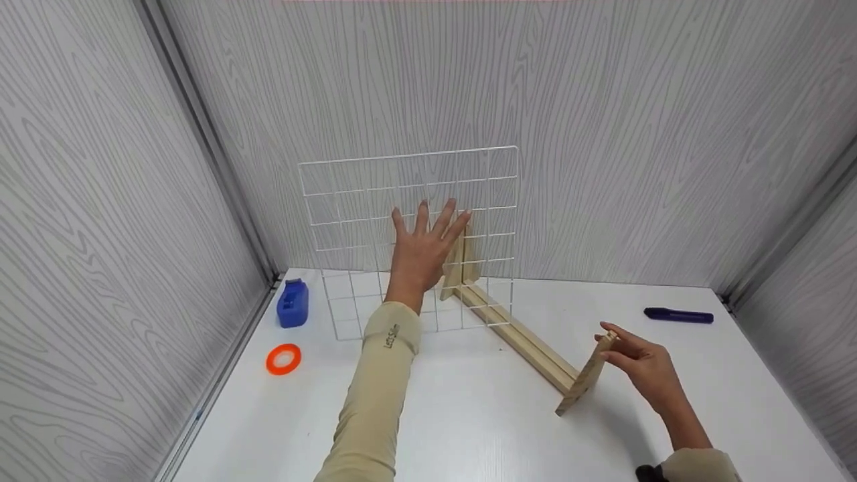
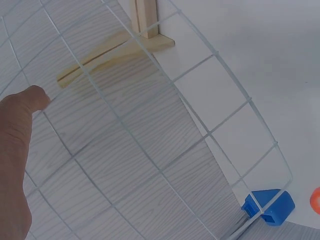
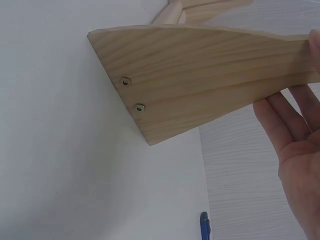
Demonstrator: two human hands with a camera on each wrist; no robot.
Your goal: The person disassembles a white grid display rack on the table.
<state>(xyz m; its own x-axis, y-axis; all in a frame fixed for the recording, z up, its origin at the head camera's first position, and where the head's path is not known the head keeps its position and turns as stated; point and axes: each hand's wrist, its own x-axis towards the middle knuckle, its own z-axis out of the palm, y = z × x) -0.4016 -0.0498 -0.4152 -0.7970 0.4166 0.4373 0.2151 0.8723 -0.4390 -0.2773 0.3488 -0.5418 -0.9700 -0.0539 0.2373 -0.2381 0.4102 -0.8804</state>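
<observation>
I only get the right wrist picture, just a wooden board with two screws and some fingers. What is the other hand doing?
Observer: The left hand is spread flat, fingers straight, against a white wire grid panel standing upright at the back wall.
Child: What is my board part of?
Observer: It is the near end piece of a long wooden stand lying on the white table; the right hand pinches its top edge.
Child: Is anything colourful there?
Observer: Yes, by the left wall: an orange tape roll and a blue block-like thing. I cannot tell what the blue one is.
</observation>
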